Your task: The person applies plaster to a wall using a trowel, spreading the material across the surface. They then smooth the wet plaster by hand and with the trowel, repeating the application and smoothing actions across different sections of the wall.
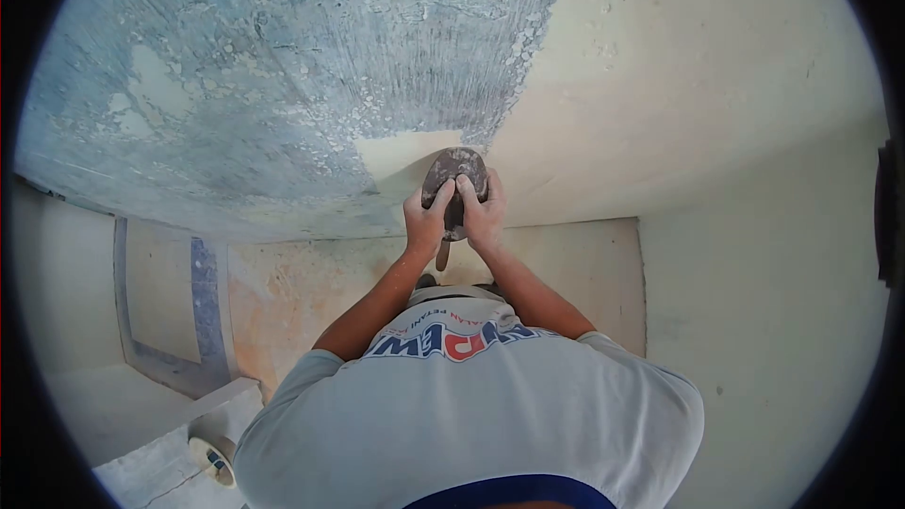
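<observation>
Both of my hands are closed on one dark, dusty oval tool with pale smears, held in front of my chest close to the wall. My left hand (427, 217) grips its left side and my right hand (485, 212) its right side, with both thumbs pressed on the middle. The oval tool (456, 164) has a narrow brown piece sticking out below it. Just behind its upper left edge is a smooth cream patch (401, 153) on the wall. Around that patch the wall (283, 66) is rough, blue-grey and flaking.
To the right of the rough area the wall (641, 75) is smooth and cream. A side wall (754, 320) stands on the right. At the lower left, a round white container (211, 462) with small dark things in it rests on a pale ledge (156, 467).
</observation>
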Demonstrator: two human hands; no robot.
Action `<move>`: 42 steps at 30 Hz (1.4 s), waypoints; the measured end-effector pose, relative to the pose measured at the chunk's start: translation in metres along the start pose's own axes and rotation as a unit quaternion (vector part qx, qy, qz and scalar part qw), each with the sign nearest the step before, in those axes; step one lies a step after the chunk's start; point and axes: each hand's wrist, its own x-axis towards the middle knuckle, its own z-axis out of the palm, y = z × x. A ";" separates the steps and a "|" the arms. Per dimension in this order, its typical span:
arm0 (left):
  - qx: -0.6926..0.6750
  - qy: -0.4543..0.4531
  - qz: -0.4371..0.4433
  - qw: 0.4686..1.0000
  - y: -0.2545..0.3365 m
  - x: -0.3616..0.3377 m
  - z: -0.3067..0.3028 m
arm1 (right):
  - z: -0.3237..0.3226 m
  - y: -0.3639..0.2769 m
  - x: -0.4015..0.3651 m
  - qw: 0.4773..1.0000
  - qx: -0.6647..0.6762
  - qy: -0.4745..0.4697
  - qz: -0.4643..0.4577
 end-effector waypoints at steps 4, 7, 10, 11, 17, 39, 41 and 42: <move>-0.013 0.015 0.009 1.000 0.004 0.001 0.003 | 0.000 0.012 0.004 1.000 -0.008 -0.001 -0.014; 0.006 0.019 0.026 0.999 -0.001 0.005 0.000 | 0.002 0.012 0.005 1.000 -0.011 -0.001 -0.014; 0.024 0.019 0.037 0.999 -0.002 0.004 -0.001 | 0.001 0.010 0.003 1.000 0.002 -0.001 -0.003; 0.025 0.021 0.044 0.999 -0.001 0.005 0.000 | 0.001 0.010 0.005 1.000 0.001 -0.006 0.000; 0.013 0.033 0.036 0.999 0.007 0.003 0.007 | -0.001 0.005 0.011 1.000 -0.019 -0.015 -0.005; 0.041 0.018 0.033 0.998 0.008 0.001 0.000 | -0.001 0.003 0.009 0.999 -0.023 -0.022 -0.012; 0.033 0.014 0.044 0.998 0.004 0.005 0.000 | -0.001 0.005 0.010 0.999 -0.025 -0.026 -0.017; 0.036 0.015 0.043 0.998 0.004 0.005 0.000 | -0.001 0.006 0.010 0.999 -0.025 -0.025 -0.017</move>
